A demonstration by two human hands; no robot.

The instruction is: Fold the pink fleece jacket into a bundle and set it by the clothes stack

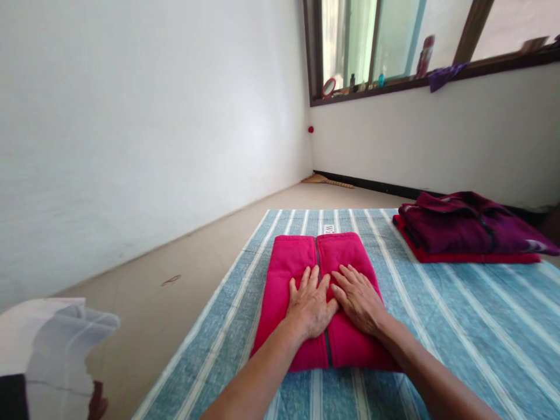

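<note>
A folded pink zip-up jacket (pixel 293 256) lies flat in front of me, its dark zipper running up the middle. My left hand (pixel 310 302) rests on it left of and partly over the zipper, palm down with fingers spread. To the right of the zipper, my right hand (pixel 359 298) also lies flat on the fabric, fingers apart. The two thumbs come close together near the zipper. Beneath the jacket is a blue cloth with white stripes (pixel 223 326).
At the right, a folded purple jacket (pixel 464 224) sits on a red folded garment (pixel 481 258). A broom (pixel 328 181) lies on the floor by the far corner. White plastic bags (pixel 56 344) are at the lower left. Several small items line the window sill (pixel 394 87).
</note>
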